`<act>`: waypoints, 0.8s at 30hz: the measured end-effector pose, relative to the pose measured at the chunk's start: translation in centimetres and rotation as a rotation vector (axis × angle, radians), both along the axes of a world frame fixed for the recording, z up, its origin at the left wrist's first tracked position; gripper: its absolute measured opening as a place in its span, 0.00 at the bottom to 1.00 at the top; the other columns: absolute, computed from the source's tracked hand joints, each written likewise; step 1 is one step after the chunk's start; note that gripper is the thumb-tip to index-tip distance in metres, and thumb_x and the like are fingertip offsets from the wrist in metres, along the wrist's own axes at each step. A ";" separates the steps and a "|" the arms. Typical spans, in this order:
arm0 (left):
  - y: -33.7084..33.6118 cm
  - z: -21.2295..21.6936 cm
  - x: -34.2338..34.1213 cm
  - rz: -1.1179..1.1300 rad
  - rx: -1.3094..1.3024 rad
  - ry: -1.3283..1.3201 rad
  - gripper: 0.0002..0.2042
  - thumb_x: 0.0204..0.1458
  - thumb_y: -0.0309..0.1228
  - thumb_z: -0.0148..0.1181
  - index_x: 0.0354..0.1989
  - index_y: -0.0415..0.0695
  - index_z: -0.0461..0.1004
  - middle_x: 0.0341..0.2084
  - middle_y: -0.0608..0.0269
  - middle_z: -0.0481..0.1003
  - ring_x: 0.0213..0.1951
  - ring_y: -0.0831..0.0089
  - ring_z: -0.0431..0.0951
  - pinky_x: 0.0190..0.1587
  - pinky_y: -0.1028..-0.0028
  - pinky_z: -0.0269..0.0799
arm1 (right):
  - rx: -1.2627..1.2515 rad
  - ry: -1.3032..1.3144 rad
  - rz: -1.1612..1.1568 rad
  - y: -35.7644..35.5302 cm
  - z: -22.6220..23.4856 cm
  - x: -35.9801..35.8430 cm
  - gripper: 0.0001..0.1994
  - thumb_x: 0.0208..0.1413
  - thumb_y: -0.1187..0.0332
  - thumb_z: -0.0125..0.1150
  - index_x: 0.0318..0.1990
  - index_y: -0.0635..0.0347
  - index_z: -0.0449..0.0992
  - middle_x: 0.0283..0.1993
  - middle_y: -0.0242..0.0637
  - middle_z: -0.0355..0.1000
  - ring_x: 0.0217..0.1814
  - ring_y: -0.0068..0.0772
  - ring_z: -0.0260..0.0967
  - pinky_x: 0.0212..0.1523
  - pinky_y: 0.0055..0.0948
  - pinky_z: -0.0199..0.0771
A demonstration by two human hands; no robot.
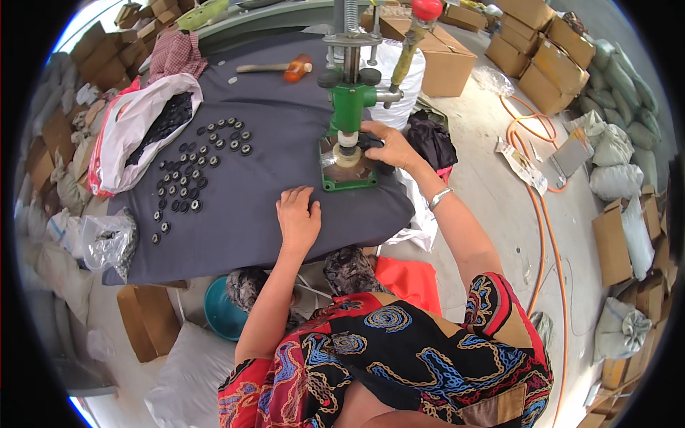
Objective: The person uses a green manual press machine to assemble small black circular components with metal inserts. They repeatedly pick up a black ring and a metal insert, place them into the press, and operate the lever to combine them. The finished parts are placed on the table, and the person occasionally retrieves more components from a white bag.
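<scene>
A green hand press (pixel 353 101) with a red-knobbed lever (pixel 408 53) stands at the right side of the cloth-covered table (pixel 264 143). My right hand (pixel 392 148) reaches in beside its ram, fingers closed on a small black piece (pixel 369 140); its exact kind is unclear. Just below the ram sits a pale round die (pixel 347 158) on the press base. My left hand (pixel 298 220) lies on the cloth left of the press, palm down, with nothing in it. Several small black wheels with metal centres (pixel 184 181) are spread over the left part of the cloth.
An open white bag (pixel 146 118) of black parts lies at the table's left edge, above a clear plastic bag (pixel 108 239). A hammer (pixel 285 68) rests at the back. Cartons (pixel 441 60) and an orange hose (pixel 540 221) are on the right; a teal basin (pixel 221 308) is below the table.
</scene>
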State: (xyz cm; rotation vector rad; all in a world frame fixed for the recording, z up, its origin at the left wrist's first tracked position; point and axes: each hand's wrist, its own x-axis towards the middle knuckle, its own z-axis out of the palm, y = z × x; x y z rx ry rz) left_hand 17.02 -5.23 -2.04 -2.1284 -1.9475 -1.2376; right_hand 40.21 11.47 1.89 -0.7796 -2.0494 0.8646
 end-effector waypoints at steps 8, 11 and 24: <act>0.1 -0.2 0.1 -0.010 -0.007 -0.006 0.12 0.44 0.24 0.61 0.39 0.38 0.77 0.44 0.54 0.77 0.49 0.57 0.72 0.52 0.60 0.64 | -0.016 -0.084 -0.014 0.3 -1.5 0.1 0.19 0.41 0.72 0.59 0.45 0.64 0.73 0.46 0.44 0.72 0.50 0.45 0.69 0.55 0.33 0.67; 0.2 -0.3 -0.1 -0.014 -0.008 0.003 0.11 0.45 0.25 0.61 0.39 0.38 0.78 0.44 0.54 0.77 0.49 0.57 0.72 0.52 0.60 0.64 | 0.111 -0.052 -0.090 0.0 -3.3 1.8 0.15 0.40 0.75 0.58 0.40 0.64 0.73 0.43 0.44 0.72 0.48 0.45 0.69 0.52 0.34 0.68; 0.1 0.3 0.1 -0.013 0.057 0.046 0.10 0.41 0.25 0.62 0.35 0.41 0.78 0.41 0.56 0.78 0.46 0.56 0.74 0.47 0.57 0.66 | 0.357 -0.205 -0.231 6.6 -3.4 0.4 0.19 0.51 0.67 0.57 0.52 0.57 0.73 0.53 0.51 0.71 0.57 0.53 0.67 0.58 0.41 0.66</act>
